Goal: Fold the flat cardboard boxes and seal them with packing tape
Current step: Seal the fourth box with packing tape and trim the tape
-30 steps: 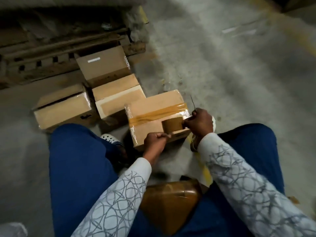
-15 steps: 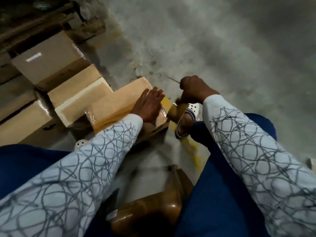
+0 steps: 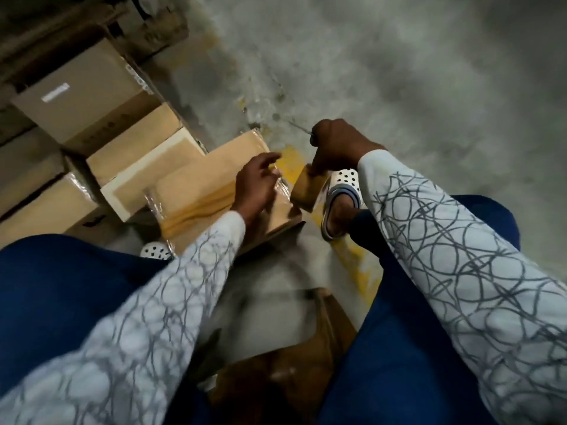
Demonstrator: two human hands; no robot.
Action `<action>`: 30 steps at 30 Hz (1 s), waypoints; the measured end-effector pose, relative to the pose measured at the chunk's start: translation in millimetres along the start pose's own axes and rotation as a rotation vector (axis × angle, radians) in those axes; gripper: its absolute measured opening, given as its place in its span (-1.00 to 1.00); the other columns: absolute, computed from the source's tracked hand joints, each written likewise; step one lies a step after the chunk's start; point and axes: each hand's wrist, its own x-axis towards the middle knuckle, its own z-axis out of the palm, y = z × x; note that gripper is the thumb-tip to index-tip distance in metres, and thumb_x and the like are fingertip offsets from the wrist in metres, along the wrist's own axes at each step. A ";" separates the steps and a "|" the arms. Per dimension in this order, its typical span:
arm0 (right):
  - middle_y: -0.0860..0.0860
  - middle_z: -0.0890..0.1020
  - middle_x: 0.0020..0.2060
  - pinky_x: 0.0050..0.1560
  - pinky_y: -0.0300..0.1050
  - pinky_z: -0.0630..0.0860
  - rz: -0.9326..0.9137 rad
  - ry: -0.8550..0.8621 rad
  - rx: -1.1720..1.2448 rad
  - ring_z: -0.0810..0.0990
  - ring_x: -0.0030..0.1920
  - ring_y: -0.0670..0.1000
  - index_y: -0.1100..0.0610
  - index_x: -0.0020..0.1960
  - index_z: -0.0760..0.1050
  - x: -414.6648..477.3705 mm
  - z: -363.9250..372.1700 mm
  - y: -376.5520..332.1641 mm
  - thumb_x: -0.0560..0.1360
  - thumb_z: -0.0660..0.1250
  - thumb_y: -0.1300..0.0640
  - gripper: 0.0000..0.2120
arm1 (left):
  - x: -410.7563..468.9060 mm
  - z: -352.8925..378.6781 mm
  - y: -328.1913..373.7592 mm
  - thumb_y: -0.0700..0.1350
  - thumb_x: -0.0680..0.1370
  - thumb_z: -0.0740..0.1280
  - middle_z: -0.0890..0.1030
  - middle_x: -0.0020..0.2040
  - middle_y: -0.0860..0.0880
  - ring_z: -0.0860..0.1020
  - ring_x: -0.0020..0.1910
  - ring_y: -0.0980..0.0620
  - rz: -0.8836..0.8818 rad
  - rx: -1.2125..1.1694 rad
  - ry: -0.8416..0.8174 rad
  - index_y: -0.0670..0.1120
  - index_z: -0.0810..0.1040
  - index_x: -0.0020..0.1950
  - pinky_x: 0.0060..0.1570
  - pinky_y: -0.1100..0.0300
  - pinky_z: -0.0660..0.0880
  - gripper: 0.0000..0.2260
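Observation:
A small cardboard box (image 3: 211,173) stands on the floor between my feet, with a brown strip of packing tape (image 3: 196,207) running across its top. My left hand (image 3: 256,187) rests on the box's right end over the tape, fingers loosely spread. Just off the box's right edge, my right hand (image 3: 337,145) grips the brown tape roll (image 3: 303,190). A thin metal blade (image 3: 299,127) sticks out of the same fist toward the left. Motion blurs the left hand and the box.
Several closed cardboard boxes (image 3: 79,93) sit packed together at the left, against a wooden pallet (image 3: 92,16). My white clogs (image 3: 342,188) flank the box. A shiny brown bundle (image 3: 291,366) lies between my legs. Bare concrete floor (image 3: 399,72) spreads to the right.
My left hand left the tape end at the box's near side and now lies on top. My right hand pulled the roll off the box to its right. The view tilted down.

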 end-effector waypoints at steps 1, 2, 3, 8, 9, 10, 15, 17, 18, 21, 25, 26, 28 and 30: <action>0.08 0.49 -0.18 -0.30 -0.17 0.38 0.013 -0.031 0.064 0.50 -0.14 0.08 0.14 -0.11 0.40 -2.6 -1.7 -6.3 0.35 0.56 0.19 -0.67 | -20.4 -6.3 2.7 -0.11 0.55 0.40 0.60 0.27 -0.03 0.54 0.26 0.01 -0.141 -0.279 0.011 -0.01 0.59 0.31 0.34 0.04 0.45 -0.68; 0.08 0.49 -0.22 -0.34 -0.15 0.41 0.015 -0.075 0.178 0.48 -0.21 0.04 0.12 -0.14 0.37 -5.6 -3.6 -14.0 0.32 0.58 0.23 -0.63 | -39.4 -14.6 4.8 0.04 0.53 0.42 0.57 0.32 -0.03 0.50 0.32 0.00 -0.227 -0.466 -0.050 0.04 0.55 0.35 0.36 -0.04 0.44 -0.61; 0.12 0.49 -0.24 -0.33 -0.09 0.48 -0.004 -0.141 0.318 0.48 -0.24 0.03 0.10 -0.19 0.34 -10.1 -4.0 -26.3 0.31 0.59 0.29 -0.60 | -60.0 -29.7 5.5 0.16 0.50 0.43 0.52 0.38 -0.03 0.46 0.37 -0.04 -0.281 -0.564 -0.145 0.12 0.52 0.38 0.34 -0.11 0.42 -0.54; 0.27 0.49 -0.14 -0.07 0.05 0.65 -0.147 -0.423 0.665 0.60 -0.20 0.12 0.05 -0.24 0.22 -36.6 15.0 -99.5 0.41 0.41 0.52 -0.52 | -133.9 -94.3 20.9 0.07 0.41 0.46 0.59 0.25 -0.11 0.52 0.24 -0.15 -0.398 -0.619 -0.270 0.06 0.57 0.29 0.12 -0.11 0.36 -0.55; 0.28 0.50 -0.15 -0.07 0.05 0.64 -0.163 -0.446 0.648 0.59 -0.21 0.12 0.05 -0.24 0.22 -40.8 24.7 -115.1 0.43 0.39 0.52 -0.53 | -147.3 -103.3 27.5 0.12 0.36 0.46 0.62 0.17 -0.07 0.53 0.18 -0.13 -0.426 -0.565 -0.185 0.05 0.62 0.19 0.09 -0.07 0.35 -0.58; 0.27 0.51 -0.16 -0.02 0.08 0.63 -0.182 -0.472 0.621 0.58 -0.20 0.11 0.06 -0.24 0.22 -47.0 35.3 -133.8 0.45 0.38 0.52 -0.53 | -162.6 -114.3 30.7 0.16 0.33 0.44 0.64 0.11 -0.05 0.54 0.13 -0.10 -0.439 -0.504 -0.082 0.03 0.65 0.11 0.05 -0.02 0.36 -0.60; 0.28 0.52 -0.16 0.08 0.26 0.53 -0.302 -0.568 0.438 0.49 -0.08 0.11 0.07 -0.22 0.23 -76.5 94.5 -206.3 0.44 0.34 0.56 -0.55 | -247.3 -156.8 36.6 0.05 0.57 0.35 0.53 -0.17 -0.04 0.51 -0.18 -0.03 -0.566 -0.352 0.115 -0.01 0.50 -0.20 -0.42 0.21 0.48 -0.80; 0.25 0.48 -0.17 -0.09 0.14 0.49 -0.337 -0.569 0.394 0.44 -0.07 0.11 0.07 -0.21 0.22 -85.2 110.0 -218.2 0.45 0.33 0.56 -0.54 | -268.8 -159.7 22.4 0.08 0.58 0.34 0.52 -0.11 -0.03 0.50 -0.18 0.02 -0.627 -0.343 0.092 0.03 0.47 -0.17 -0.39 0.23 0.58 -0.80; 0.25 0.46 -0.17 -0.15 0.08 0.46 -0.358 -0.563 0.376 0.42 -0.08 0.11 0.07 -0.20 0.21 -88.9 116.5 -222.3 0.46 0.34 0.55 -0.54 | -277.8 -160.2 11.8 0.12 0.58 0.34 0.53 -0.03 -0.06 0.52 -0.12 -0.02 -0.645 -0.356 0.095 0.03 0.50 -0.09 -0.21 0.08 0.64 -0.82; 0.21 0.53 -0.16 -0.03 0.15 0.50 -0.409 -0.523 0.237 0.47 -0.09 0.06 0.07 -0.19 0.22 -98.7 125.1 -224.9 0.46 0.43 0.42 -0.58 | -290.5 -157.5 -14.4 0.18 0.54 0.34 0.53 0.01 -0.04 0.53 -0.04 -0.08 -0.681 -0.347 0.098 0.06 0.52 0.07 -0.04 -0.14 0.60 -0.76; 0.03 0.56 -0.22 0.03 0.07 0.52 -0.428 -0.438 0.246 0.53 -0.11 0.03 0.07 -0.18 0.26 -113.3 129.5 -215.6 0.46 0.42 0.41 -0.61 | -289.5 -154.7 -25.5 0.32 0.47 0.33 0.60 -0.05 -0.07 0.54 -0.13 0.00 -0.605 -0.170 0.031 0.03 0.55 -0.14 -0.17 0.11 0.50 -0.64; 0.05 0.57 -0.21 0.03 0.05 0.53 -0.428 -0.420 0.278 0.54 -0.11 0.03 0.07 -0.17 0.26 -116.9 129.3 -211.9 0.47 0.40 0.42 -0.62 | -287.7 -154.1 -25.8 0.38 0.44 0.31 0.62 -0.07 -0.08 0.56 -0.14 -0.02 -0.599 -0.112 0.009 0.01 0.56 -0.14 -0.19 0.13 0.51 -0.57; 0.12 0.56 -0.20 0.04 0.08 0.54 -0.425 -0.386 0.381 0.54 -0.13 0.04 0.07 -0.17 0.25 -121.0 125.9 -203.5 0.49 0.35 0.45 -0.63 | -284.1 -152.8 -20.6 0.41 0.47 0.26 0.59 -0.22 -0.03 0.55 -0.26 0.02 -0.551 -0.006 -0.011 -0.04 0.53 -0.20 -0.25 0.18 0.44 -0.50; 0.11 0.55 -0.23 -0.01 0.06 0.53 -0.420 -0.372 0.479 0.52 -0.16 0.06 0.07 -0.16 0.23 -124.0 120.2 -194.3 0.51 0.31 0.47 -0.63 | -280.5 -146.1 -13.2 0.22 0.57 0.31 0.52 -0.33 0.01 0.46 -0.34 0.07 -0.392 -0.051 -0.042 -0.06 0.50 -0.31 -0.29 0.18 0.35 -0.59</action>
